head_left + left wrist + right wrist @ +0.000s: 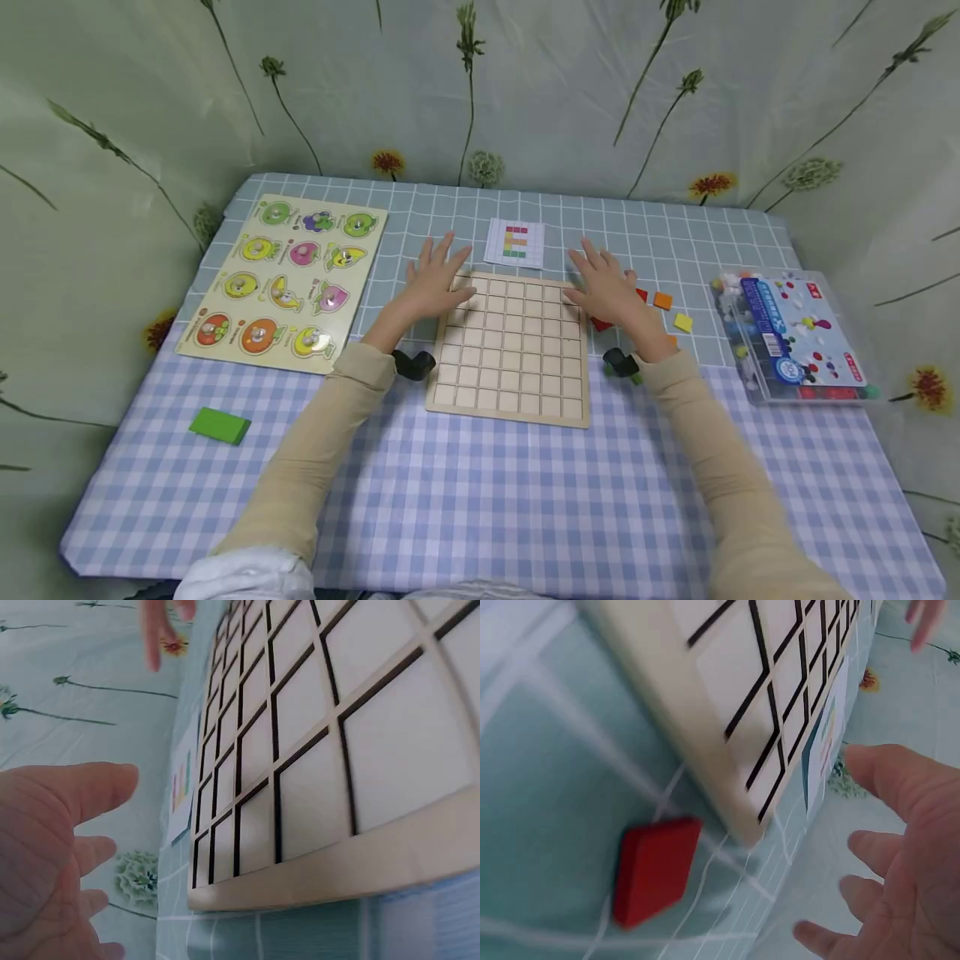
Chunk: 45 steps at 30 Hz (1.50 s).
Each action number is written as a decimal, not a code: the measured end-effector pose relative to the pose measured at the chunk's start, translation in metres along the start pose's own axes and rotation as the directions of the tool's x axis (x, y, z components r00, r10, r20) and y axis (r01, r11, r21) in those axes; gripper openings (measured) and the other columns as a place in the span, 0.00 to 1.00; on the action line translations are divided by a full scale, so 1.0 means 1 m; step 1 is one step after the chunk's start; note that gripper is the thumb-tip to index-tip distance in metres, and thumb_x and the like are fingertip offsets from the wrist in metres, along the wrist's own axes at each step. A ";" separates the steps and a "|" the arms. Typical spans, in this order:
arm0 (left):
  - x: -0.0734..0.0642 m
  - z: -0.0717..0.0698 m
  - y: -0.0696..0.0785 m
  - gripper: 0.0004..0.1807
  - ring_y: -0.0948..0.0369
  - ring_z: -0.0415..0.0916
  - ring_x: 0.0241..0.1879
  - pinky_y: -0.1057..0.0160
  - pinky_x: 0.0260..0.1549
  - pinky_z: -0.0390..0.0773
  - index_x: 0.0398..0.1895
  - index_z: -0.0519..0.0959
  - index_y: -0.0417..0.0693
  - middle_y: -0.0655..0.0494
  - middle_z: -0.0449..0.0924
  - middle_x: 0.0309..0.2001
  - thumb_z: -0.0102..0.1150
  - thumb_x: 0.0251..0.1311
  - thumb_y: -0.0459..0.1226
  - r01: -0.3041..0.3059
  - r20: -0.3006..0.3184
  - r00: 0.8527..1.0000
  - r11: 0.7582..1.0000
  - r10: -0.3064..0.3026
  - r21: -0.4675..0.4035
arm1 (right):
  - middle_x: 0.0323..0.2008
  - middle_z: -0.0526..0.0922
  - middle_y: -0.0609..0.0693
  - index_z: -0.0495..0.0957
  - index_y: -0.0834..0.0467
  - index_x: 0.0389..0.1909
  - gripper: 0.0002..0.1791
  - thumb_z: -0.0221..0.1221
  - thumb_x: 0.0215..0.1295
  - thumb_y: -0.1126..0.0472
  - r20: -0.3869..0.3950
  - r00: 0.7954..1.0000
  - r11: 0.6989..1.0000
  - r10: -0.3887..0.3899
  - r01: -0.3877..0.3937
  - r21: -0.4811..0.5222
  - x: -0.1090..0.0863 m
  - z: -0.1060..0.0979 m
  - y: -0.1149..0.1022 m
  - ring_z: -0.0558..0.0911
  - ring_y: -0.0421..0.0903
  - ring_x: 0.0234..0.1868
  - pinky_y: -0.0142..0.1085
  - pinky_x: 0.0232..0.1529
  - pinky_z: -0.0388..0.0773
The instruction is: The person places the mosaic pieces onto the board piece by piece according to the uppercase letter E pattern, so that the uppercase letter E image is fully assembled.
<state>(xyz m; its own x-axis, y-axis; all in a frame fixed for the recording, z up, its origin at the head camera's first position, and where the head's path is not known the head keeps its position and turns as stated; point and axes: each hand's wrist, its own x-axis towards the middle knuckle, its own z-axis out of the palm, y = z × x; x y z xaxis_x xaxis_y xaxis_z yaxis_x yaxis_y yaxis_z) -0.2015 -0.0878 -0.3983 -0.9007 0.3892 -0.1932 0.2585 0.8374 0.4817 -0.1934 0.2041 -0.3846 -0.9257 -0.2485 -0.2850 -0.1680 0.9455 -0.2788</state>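
Observation:
A wooden grid board (510, 350) lies flat at the middle of the table, its squares bare. My left hand (433, 279) is spread over the board's far left corner, fingers extended and holding nothing. Over the far right corner my right hand (606, 285) is spread the same way. In the left wrist view the left thumb (105, 787) points towards the board's edge. A red square tile (656, 870) lies beside the board under the right hand. Just beyond the board is a pattern card (515, 242) with red, orange and green squares.
Orange (663, 301) and yellow tiles (682, 322) lie right of the board, with green ones partly hidden by the right wrist camera. A fruit puzzle board (285, 283) is at left, a green block (220, 425) nearer. A clear plastic box (795, 337) stands at right.

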 end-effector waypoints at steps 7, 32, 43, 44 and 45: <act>-0.023 0.005 -0.012 0.34 0.37 0.45 0.69 0.33 0.61 0.56 0.70 0.59 0.46 0.37 0.47 0.72 0.53 0.63 0.45 -0.032 -0.036 0.999 0.997 0.029 -0.066 | 0.72 0.52 0.62 0.58 0.63 0.69 0.30 0.50 0.69 0.58 -0.012 0.996 0.995 -0.092 0.091 -0.037 -0.017 0.001 0.019 0.53 0.67 0.69 0.72 0.59 0.52; -0.070 0.024 -0.030 0.33 0.58 0.76 0.31 0.67 0.30 0.72 0.59 0.70 0.33 0.41 0.78 0.39 0.68 0.47 0.32 -0.056 -0.049 0.998 0.948 0.043 -0.314 | 0.45 0.83 0.66 0.79 0.70 0.46 0.15 0.57 0.56 0.75 -0.183 0.928 0.940 -0.325 0.339 0.049 -0.041 0.013 0.052 0.79 0.60 0.48 0.51 0.46 0.77; -0.078 0.032 -0.033 0.37 0.51 0.76 0.38 0.63 0.36 0.80 0.60 0.67 0.27 0.40 0.71 0.43 0.69 0.43 0.28 -0.154 -0.081 0.988 0.930 0.135 -0.335 | 0.43 0.84 0.61 0.81 0.66 0.45 0.16 0.65 0.52 0.69 -0.167 0.926 0.940 -0.339 0.342 -0.012 -0.043 0.022 0.053 0.78 0.56 0.45 0.48 0.46 0.76; -0.079 0.033 -0.033 0.37 0.51 0.76 0.39 0.63 0.36 0.81 0.60 0.67 0.28 0.40 0.71 0.43 0.68 0.43 0.28 -0.153 -0.082 0.988 0.927 0.133 -0.343 | 0.42 0.84 0.61 0.81 0.66 0.44 0.16 0.65 0.52 0.68 -0.170 0.926 0.941 -0.337 0.339 -0.020 -0.043 0.022 0.053 0.78 0.56 0.45 0.48 0.46 0.76; -0.080 0.033 -0.033 0.36 0.50 0.76 0.40 0.64 0.36 0.81 0.60 0.68 0.28 0.39 0.71 0.43 0.68 0.44 0.27 -0.155 -0.085 0.987 0.925 0.133 -0.348 | 0.41 0.84 0.61 0.82 0.66 0.43 0.15 0.65 0.52 0.68 -0.173 0.925 0.940 -0.339 0.340 -0.025 -0.043 0.022 0.053 0.78 0.56 0.45 0.48 0.46 0.76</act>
<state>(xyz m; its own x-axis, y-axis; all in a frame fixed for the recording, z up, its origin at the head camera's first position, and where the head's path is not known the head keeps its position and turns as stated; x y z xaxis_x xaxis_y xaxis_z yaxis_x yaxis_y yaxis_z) -0.1266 -0.1334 -0.4269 -0.8845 0.4635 -0.0539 0.2571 0.5805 0.7726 -0.1550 0.2600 -0.4078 -0.8576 -0.5142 -0.0102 -0.4813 0.8095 -0.3362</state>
